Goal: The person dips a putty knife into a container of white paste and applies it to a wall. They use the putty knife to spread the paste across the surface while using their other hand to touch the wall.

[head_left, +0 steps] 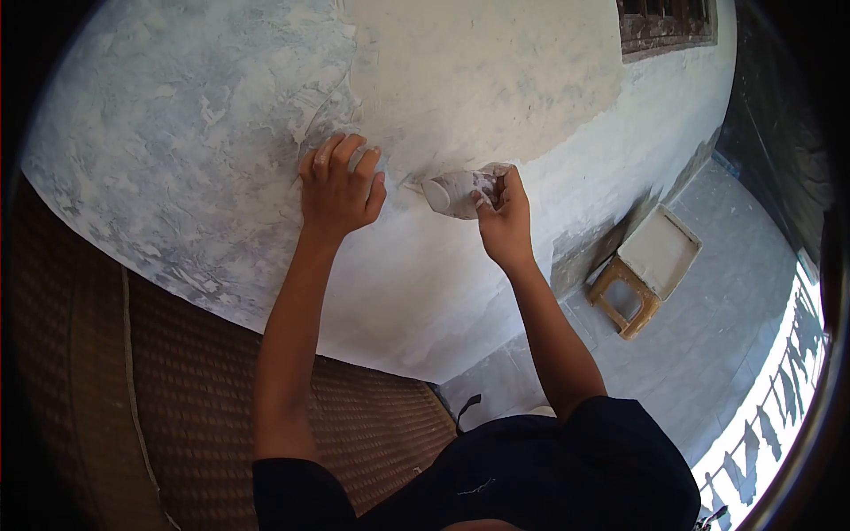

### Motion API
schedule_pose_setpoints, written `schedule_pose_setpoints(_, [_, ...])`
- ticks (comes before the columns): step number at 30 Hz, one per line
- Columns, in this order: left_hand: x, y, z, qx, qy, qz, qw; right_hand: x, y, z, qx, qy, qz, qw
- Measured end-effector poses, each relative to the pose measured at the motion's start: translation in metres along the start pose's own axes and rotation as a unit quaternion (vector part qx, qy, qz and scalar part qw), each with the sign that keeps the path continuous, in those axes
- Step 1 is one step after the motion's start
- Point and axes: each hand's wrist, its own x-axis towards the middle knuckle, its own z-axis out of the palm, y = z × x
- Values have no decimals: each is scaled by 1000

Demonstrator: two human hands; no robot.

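My right hand (503, 212) grips a pale container (452, 195) smeared with whitish paste, its round end turned toward the left. The container is close to the wall (425, 292). To the left of it, my left hand (341, 181) has its fingers spread and bent against the wall's surface. Whether something thin lies under those fingers is hard to make out. Around my left hand the wall is mottled grey and white with rough paste. Above both hands lies a smoother cream patch (478, 80).
A tray of pale paste (662, 250) rests by a brown stool (624, 299) on the grey floor (699, 310) at the right. A barred window (666, 22) is at the top right. Brown woven material (266, 380) covers the lower left.
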Motion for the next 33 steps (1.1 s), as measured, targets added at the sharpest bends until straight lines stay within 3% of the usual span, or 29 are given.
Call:
schedule_pose_setpoints(7, [0, 7, 2, 20, 9, -18, 1000, 25, 17, 10, -111, -106, -74, 985])
schedule_pose_setpoints(10, [1, 7, 1, 16, 19, -25, 999, 31, 13, 18, -147, -66, -128, 979])
schedule_pose_setpoints(12, [1, 7, 2, 16, 20, -26, 999, 34, 12, 19, -85, 93, -111, 986])
schedule_pose_setpoints(13, [0, 7, 2, 16, 20, -27, 999, 33, 10, 19, -85, 93, -111, 986])
schedule_pose_setpoints(17, [2, 8, 1, 7, 26, -25, 999, 30, 0, 27, -181, -93, -197, 959])
schedule_pose_setpoints(19, [1, 7, 1, 6, 27, -25, 999, 34, 2, 26, -204, -20, -164, 965])
schedule_pose_setpoints(21, [-2, 5, 3, -3, 16, -18, 1000, 38, 3, 19, -136, 74, -139, 978])
schedule_pose_setpoints(23, [-1, 4, 1, 1, 16, -18, 1000, 33, 3, 21, -124, 62, -147, 979])
schedule_pose_setpoints(25, [-1, 7, 1, -6, 13, -17, 1000, 24, 4, 24, -214, -76, -163, 960])
schedule_pose_setpoints(27, [0, 6, 0, -7, 14, -16, 1000, 32, 12, 22, -253, -69, -160, 952])
schedule_pose_setpoints(29, [1, 6, 0, -5, 22, -18, 1000, 40, 11, 17, -21, 108, -48, 993])
schedule_pose_setpoints(31, [3, 6, 1, -5, 30, -23, 999, 36, 13, 14, -22, 114, -65, 991])
schedule_pose_setpoints(33, [3, 7, 0, 1, 26, -20, 999, 26, 21, 20, -197, -28, -151, 968])
